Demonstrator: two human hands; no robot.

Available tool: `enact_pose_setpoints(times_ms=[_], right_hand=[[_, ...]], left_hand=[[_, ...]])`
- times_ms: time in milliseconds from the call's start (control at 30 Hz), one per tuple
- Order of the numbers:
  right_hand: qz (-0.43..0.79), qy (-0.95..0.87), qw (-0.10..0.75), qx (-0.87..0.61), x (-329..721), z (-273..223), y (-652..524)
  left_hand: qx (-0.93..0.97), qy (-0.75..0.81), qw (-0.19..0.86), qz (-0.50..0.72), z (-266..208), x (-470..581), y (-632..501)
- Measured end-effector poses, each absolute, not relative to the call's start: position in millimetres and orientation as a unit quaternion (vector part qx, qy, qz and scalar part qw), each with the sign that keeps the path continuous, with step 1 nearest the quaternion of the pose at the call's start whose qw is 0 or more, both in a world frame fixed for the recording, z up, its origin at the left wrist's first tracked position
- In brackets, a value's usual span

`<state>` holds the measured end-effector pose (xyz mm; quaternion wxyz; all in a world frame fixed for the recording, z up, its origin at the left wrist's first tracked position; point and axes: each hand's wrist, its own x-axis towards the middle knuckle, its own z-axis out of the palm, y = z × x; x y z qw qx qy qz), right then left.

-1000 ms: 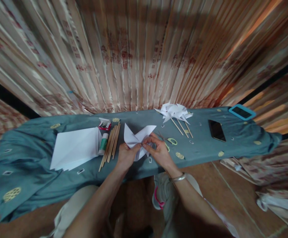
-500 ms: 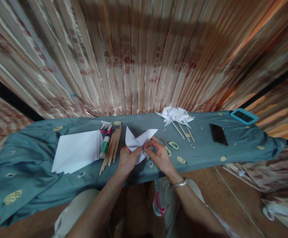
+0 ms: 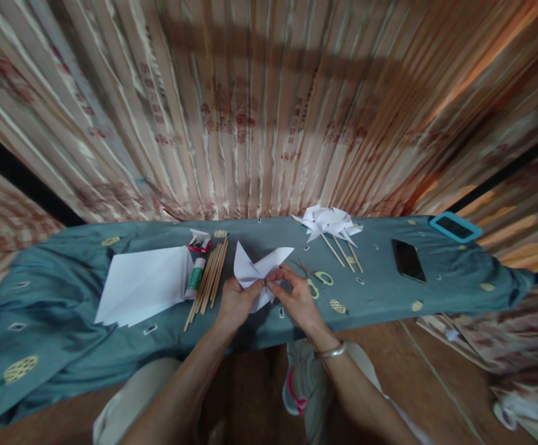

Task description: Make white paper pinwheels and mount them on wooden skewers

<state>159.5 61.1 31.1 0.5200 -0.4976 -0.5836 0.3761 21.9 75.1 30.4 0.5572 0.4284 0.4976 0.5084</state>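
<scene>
A white paper pinwheel (image 3: 260, 266) with pointed blades is held above the cloth-covered table. My left hand (image 3: 237, 301) grips its left side, the thumb pressed near the centre. From the right, my right hand (image 3: 295, 295) pinches at the pinwheel's centre with thumb and index finger. What small piece lies between those fingertips, if any, is too small to tell. Just right of my right hand lie scissors (image 3: 323, 277) with yellow-green handles. Left of my left hand rests a bundle of thin wooden sticks (image 3: 211, 275).
Further left are a green-and-white glue stick (image 3: 195, 276), a small red-and-white box (image 3: 200, 240) and a stack of white paper (image 3: 143, 281). Finished pinwheels on sticks (image 3: 329, 224) lie at the back. A phone (image 3: 409, 260) and a blue-framed device (image 3: 456, 227) lie right. Curtains hang behind.
The whole view has shifted slightly, with the table sitting a little lower. Both hands keep their hold at the pinwheel's centre, and the fingers have moved only slightly.
</scene>
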Motion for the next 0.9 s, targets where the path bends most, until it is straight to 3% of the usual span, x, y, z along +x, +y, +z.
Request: enact_pose_setpoints(times_ms=[467,900], right_hand=[[0.358,-0.577,0.523,-0.515,155,35,56],[0.376,-0.502,0.578,-0.521,156,13,62]], left_hand=[[0.374,0.47,0.608,0.519,34,20,72],[0.36,0.463,0.603,0.541,32,21,74]])
